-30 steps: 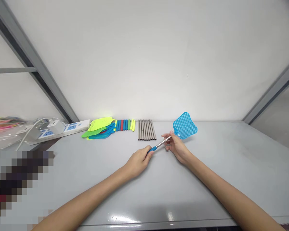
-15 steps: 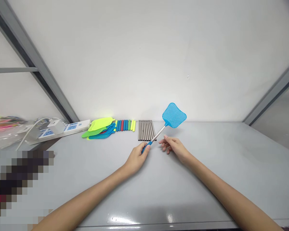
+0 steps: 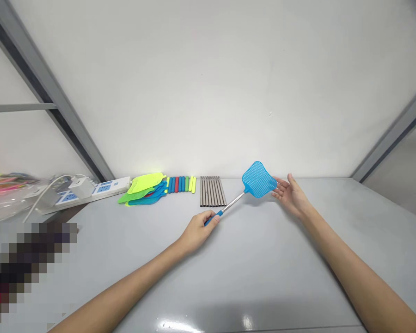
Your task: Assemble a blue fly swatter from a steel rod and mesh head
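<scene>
L hand (image 3: 198, 230) wrapped round the blue handle (image 3: 219, 214) of 1 telescopic fly swatter (image 3: 234, 202), held above grey table (image 3: 222, 277); blue mesh head (image 3: 258, 179) is up & to R. R hand (image 3: 293, 198) open, fingers spread at head's R edge; can't tell if touching. Near wall (image 3: 194, 101), L to R: white pwr strip (image 3: 120, 185), pile of loose swatter heads (image 3: 147, 183), asst. coloured grips (image 3: 176, 184), metal tubes (image 3: 212, 192) side by side.
</scene>
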A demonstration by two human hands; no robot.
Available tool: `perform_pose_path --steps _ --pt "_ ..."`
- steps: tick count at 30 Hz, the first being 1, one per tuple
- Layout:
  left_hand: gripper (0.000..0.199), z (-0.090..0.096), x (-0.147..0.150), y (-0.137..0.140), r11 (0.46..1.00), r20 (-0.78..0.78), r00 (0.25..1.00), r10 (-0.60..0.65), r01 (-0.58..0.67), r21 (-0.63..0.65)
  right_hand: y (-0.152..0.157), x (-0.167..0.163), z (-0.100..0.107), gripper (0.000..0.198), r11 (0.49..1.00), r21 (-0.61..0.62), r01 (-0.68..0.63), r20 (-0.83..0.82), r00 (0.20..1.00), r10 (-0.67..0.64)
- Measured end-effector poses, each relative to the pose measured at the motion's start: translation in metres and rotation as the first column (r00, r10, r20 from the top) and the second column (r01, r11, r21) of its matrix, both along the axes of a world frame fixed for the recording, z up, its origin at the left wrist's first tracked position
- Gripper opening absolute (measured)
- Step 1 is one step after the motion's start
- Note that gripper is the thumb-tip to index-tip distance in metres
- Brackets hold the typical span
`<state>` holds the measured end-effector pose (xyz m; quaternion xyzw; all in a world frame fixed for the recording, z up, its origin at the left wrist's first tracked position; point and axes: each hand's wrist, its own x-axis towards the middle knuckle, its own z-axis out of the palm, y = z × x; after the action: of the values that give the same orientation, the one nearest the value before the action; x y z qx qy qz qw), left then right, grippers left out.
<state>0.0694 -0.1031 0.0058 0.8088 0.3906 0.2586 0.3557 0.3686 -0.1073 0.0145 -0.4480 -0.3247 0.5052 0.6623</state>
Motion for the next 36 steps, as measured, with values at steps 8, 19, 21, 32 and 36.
perform_pose_path --steps 8,19,21,32,36 --pt "0.037 0.007 -0.004 0.003 0.986 -0.074 0.984 -0.164 0.16 -0.057 -0.014 0.012 0.012 0.023 0.951 -0.206 -0.231 0.172 0.948 0.267" --pt "0.035 0.016 -0.012 0.005 0.953 -0.134 0.947 -0.293 0.279 -0.114 -0.027 0.001 0.012 0.026 0.806 -0.4 -0.436 0.002 0.879 0.477" --pt "0.035 0.018 -0.013 0.003 0.955 -0.139 0.947 -0.288 0.273 -0.118 -0.028 -0.001 0.012 0.027 0.794 -0.394 -0.462 -0.007 0.866 0.5" --pt "0.037 0.013 -0.015 0.002 0.964 -0.2 0.944 -0.263 0.262 -0.032 -0.023 -0.009 0.01 0.03 0.781 -0.419 -0.463 -0.11 0.88 0.463" --pt "0.036 0.013 -0.015 0.002 0.963 -0.21 0.942 -0.262 0.269 0.004 -0.023 -0.006 0.012 0.031 0.81 -0.369 -0.455 -0.092 0.885 0.455"
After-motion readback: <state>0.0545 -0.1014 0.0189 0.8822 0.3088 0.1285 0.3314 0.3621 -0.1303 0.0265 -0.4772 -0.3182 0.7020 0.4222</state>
